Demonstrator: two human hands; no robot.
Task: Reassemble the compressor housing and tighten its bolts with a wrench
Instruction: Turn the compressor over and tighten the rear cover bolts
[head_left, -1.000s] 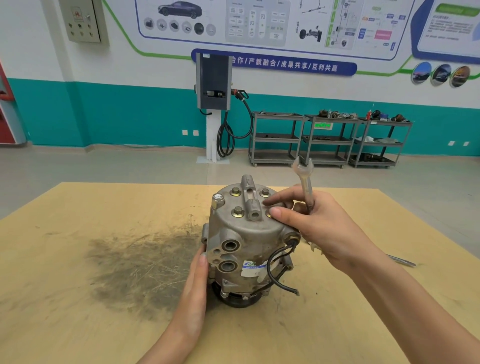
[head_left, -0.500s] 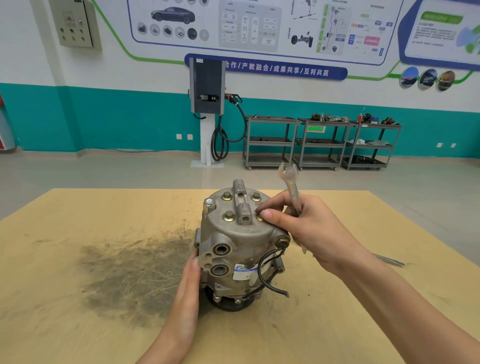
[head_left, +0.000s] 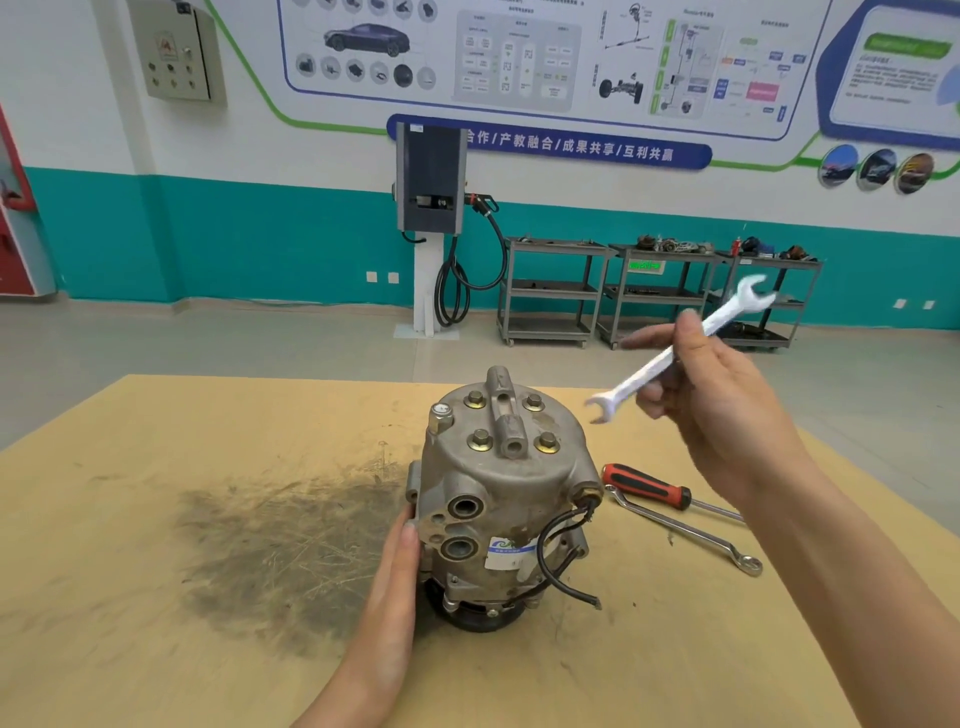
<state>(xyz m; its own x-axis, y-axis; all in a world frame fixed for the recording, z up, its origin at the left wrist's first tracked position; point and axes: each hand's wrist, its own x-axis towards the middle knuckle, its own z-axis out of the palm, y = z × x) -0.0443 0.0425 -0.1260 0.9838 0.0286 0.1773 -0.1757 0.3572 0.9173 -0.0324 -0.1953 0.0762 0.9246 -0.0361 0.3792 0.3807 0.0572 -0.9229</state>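
Observation:
The grey metal compressor (head_left: 506, 499) stands upright on the wooden table (head_left: 156, 519), its housing cap on top with several brass-coloured bolts (head_left: 480, 440) seated in it. A black wire loops out of its right side. My left hand (head_left: 395, 587) lies flat against the compressor's left side with straight fingers. My right hand (head_left: 727, 415) is raised to the right of the housing, clear of it, and grips a silver open-ended wrench (head_left: 675, 353) by the middle. The wrench slants, its lower jaw near the cap's right rim.
A red-and-black-handled screwdriver (head_left: 647, 487) and a thin ring spanner (head_left: 685, 530) lie on the table right of the compressor. A dark greasy stain (head_left: 291, 540) covers the table on the left. Metal shelf carts (head_left: 654, 296) and a charging post (head_left: 431, 228) stand by the far wall.
My right hand lifted off the cap bolts and swung up and to the right with the wrench, uncovering the screwdriver and spanner. The left hand stays on the compressor.

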